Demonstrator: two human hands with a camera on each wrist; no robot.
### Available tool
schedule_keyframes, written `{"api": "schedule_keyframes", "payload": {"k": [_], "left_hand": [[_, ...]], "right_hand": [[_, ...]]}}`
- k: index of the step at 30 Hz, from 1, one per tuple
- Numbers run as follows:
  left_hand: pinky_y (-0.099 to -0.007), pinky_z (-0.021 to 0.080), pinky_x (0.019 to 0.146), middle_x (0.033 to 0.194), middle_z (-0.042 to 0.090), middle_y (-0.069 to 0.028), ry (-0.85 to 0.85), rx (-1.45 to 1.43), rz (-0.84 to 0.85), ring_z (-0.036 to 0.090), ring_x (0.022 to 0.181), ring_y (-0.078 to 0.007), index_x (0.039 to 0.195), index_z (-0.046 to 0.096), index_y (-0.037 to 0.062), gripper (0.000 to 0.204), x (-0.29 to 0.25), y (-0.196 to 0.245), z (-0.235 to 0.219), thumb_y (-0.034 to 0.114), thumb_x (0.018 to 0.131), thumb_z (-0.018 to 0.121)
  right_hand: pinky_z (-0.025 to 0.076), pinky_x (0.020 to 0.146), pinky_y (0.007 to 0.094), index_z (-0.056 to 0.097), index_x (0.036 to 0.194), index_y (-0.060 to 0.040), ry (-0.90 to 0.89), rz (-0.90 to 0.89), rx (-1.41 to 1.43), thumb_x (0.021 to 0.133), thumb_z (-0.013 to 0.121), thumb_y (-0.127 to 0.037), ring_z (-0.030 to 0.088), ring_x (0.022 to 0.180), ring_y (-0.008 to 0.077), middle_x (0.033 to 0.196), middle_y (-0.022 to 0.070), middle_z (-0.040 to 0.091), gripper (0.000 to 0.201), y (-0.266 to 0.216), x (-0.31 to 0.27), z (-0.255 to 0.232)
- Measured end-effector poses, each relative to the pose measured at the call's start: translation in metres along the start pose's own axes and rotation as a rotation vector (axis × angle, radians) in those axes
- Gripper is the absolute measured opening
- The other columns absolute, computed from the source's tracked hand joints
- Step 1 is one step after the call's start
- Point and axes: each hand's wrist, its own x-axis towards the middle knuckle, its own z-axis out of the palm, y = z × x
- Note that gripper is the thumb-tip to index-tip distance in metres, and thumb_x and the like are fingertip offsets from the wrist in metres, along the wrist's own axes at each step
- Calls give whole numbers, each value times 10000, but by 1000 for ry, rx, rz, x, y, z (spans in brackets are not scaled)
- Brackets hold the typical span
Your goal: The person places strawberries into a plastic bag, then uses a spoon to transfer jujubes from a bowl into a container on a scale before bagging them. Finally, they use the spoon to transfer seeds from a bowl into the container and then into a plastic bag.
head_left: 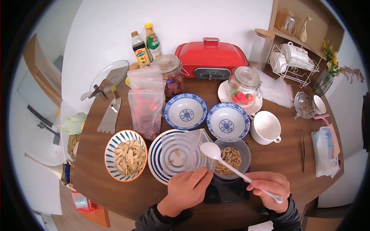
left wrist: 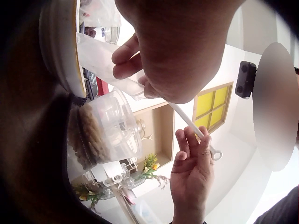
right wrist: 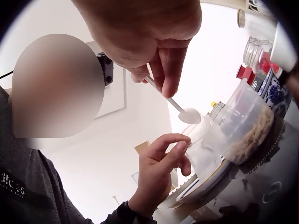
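Note:
My left hand (head_left: 186, 191) pinches the top edge of a clear zip bag (head_left: 178, 148), which hangs over a blue-ringed plate (head_left: 155, 156). A few pale pieces show through the bag. My right hand (head_left: 273, 189) holds a white spoon (head_left: 211, 150) by its twisted handle. The spoon's bowl is beside the bag's mouth, above a clear plastic tub (head_left: 248, 156) of tan, finger-shaped pieces (head_left: 231, 158). In the right wrist view, the spoon (right wrist: 189, 116) shows no load, and the left hand's thumb and forefinger meet at the bag.
Left of the plate stands a striped bowl (head_left: 109, 148) of pale dried slices. Two blue-and-white bowls (head_left: 185, 115), a white two-handled cup (head_left: 266, 127) and filled zip bags (head_left: 145, 111) stand behind. Farther back are glass jars, sauce bottles (head_left: 141, 52) and a red cooker (head_left: 212, 57). Tongs (head_left: 302, 150) lie right.

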Motion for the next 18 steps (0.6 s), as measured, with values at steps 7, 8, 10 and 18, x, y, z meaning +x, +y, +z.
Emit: {"api": "schedule_keyframes", "payload": {"k": [7,8,10,18], "left_hand": [[-276,475,522,986,648,-7,20,16,0,592,599,-144,965,731,73,287,1,0,0,44,681,704],[-276,477,523,986,649,-12,28,13,-2,595,601,-145,966,731,69,290,0,-1,0,44,678,704],[-276,478,524,986,650,-18,36,10,-3,598,603,-146,966,731,65,294,0,-1,1,44,674,705],[-279,465,504,970,653,-38,38,-4,-6,589,586,-146,963,730,47,313,-1,-2,2,24,653,691]], "right_hand": [[558,607,335,648,962,-3,301,66,-137,1024,572,-250,696,692,245,847,145,717,266,4,-5,-5],[534,584,324,636,958,-11,305,64,-166,1032,550,-253,653,626,232,822,141,709,267,6,-2,-6],[540,595,329,637,945,-13,253,61,-109,1031,551,-252,662,638,237,819,137,709,268,9,-4,-9],[551,622,353,666,938,-24,4,4,-276,926,673,-144,694,698,296,814,101,699,120,17,8,-4]]}}
